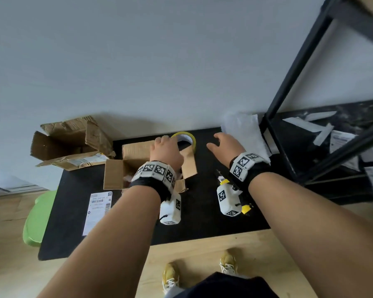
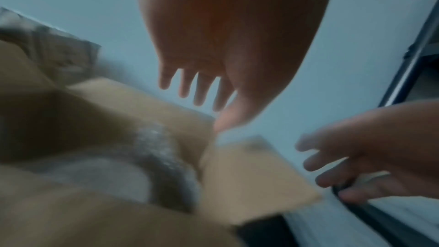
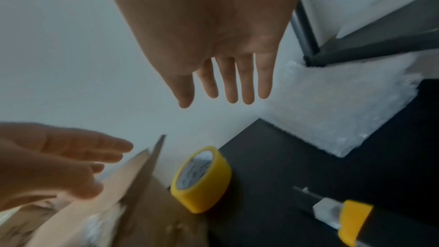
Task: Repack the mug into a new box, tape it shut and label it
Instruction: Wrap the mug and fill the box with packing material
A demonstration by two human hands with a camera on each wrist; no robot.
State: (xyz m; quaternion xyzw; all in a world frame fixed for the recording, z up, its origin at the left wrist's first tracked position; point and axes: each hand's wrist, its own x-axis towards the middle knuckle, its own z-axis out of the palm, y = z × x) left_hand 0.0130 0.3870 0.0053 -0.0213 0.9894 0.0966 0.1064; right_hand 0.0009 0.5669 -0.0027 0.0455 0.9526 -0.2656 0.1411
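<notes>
The new cardboard box (image 1: 119, 171) stands open at the middle of the black table (image 1: 202, 211). A bubble-wrapped bundle (image 2: 154, 159) lies inside it; the mug itself is hidden. My left hand (image 1: 165, 150) hovers over the box's far side, fingers (image 2: 199, 91) straight and holding nothing. My right hand (image 1: 223, 145) is spread open above the table to the right, between the yellow tape roll (image 1: 186, 138) and a sheet of bubble wrap (image 1: 246, 134). The tape roll (image 3: 202, 179) stands on edge just behind the box's right flap (image 3: 135, 181). A printed label sheet (image 1: 98, 211) lies at the front left.
A yellow and black utility knife (image 3: 344, 217) lies under my right wrist. The torn old box (image 1: 69, 145) sits at the back left, off the table's corner. A black metal shelf (image 1: 310, 125) with papers stands at the right. A green seat (image 1: 38, 220) is at the left.
</notes>
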